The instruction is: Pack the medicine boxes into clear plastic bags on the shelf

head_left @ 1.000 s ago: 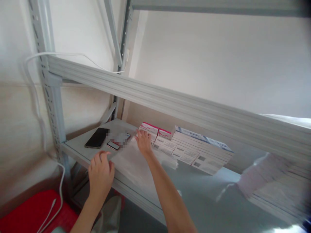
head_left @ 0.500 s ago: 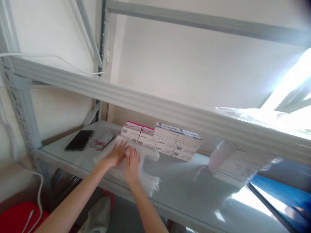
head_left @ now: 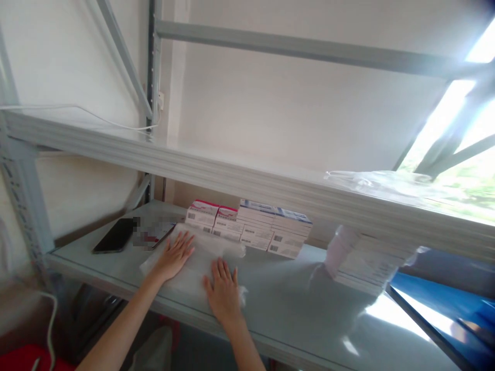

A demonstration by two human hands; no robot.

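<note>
A thin, whitish translucent plastic sheet or bag (head_left: 193,273) lies on the grey shelf (head_left: 286,293). My left hand (head_left: 176,256) rests flat on its left part, fingers stretched out. On its right part, near the ragged right edge, my right hand (head_left: 224,291) lies palm down with spread fingers. Neither hand grips anything. Just behind the plastic stand small white boxes with pink tops (head_left: 203,214) and a stack of white boxes with blue tops (head_left: 273,229), barcodes facing me.
A black phone (head_left: 115,236) lies at the left of the shelf, beside a blurred-out item. Plastic-wrapped white stacks (head_left: 367,263) stand to the right, near a blue object (head_left: 436,296). An upper shelf beam (head_left: 232,170) crosses above, bearing clear plastic (head_left: 371,180).
My hands have moved apart: the right one slid right and toward me, the left one slightly left. The plastic lies flatter. The camera view has shifted a little.
</note>
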